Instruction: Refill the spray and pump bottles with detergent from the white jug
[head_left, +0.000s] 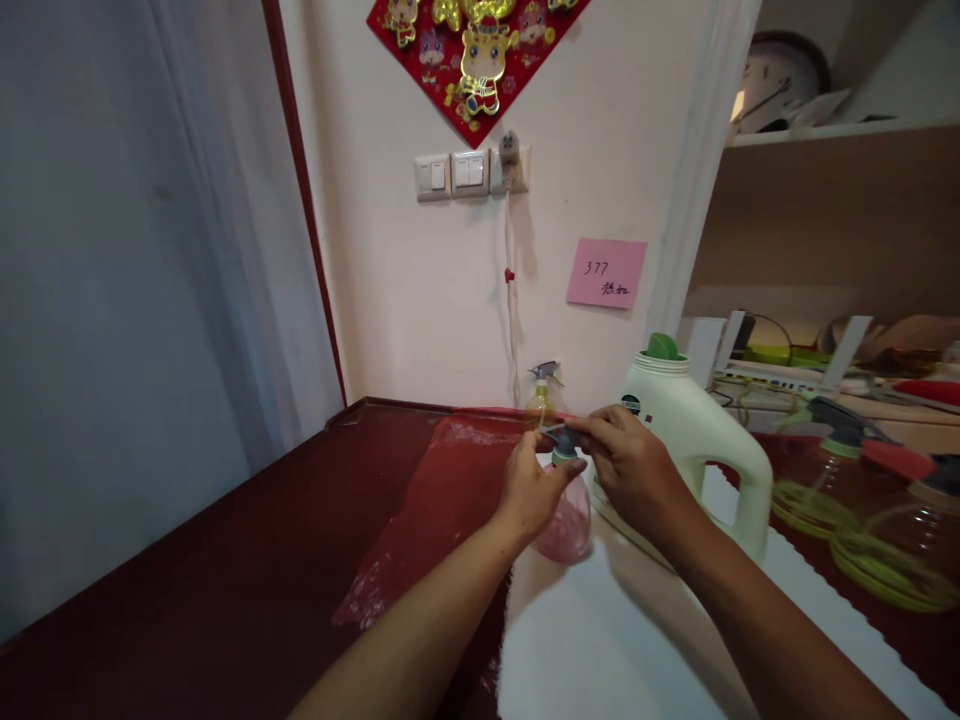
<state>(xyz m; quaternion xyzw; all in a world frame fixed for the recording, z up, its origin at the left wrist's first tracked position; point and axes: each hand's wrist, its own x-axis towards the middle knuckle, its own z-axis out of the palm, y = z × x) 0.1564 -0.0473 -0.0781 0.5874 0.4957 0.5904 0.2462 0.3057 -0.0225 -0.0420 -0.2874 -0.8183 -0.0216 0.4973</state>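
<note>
My left hand (534, 487) is closed round the neck of a small pink spray bottle (564, 522) that stands on the white cloth (600, 630). The fingers of my right hand (628, 462) pinch the bottle's grey spray head (564, 440) from the right. Most of the bottle's body is hidden behind my left hand. Just behind my right hand stands a large white jug (690, 440) with a green cap and a handle.
A dark red table (225, 560) carries a red plastic bag (442, 490). A yellowish spray bottle (543, 392) stands at the wall. More clear spray bottles (862, 480) sit at the right, below a cluttered shelf (840, 360). On the wall hang switches (469, 173) and a cord.
</note>
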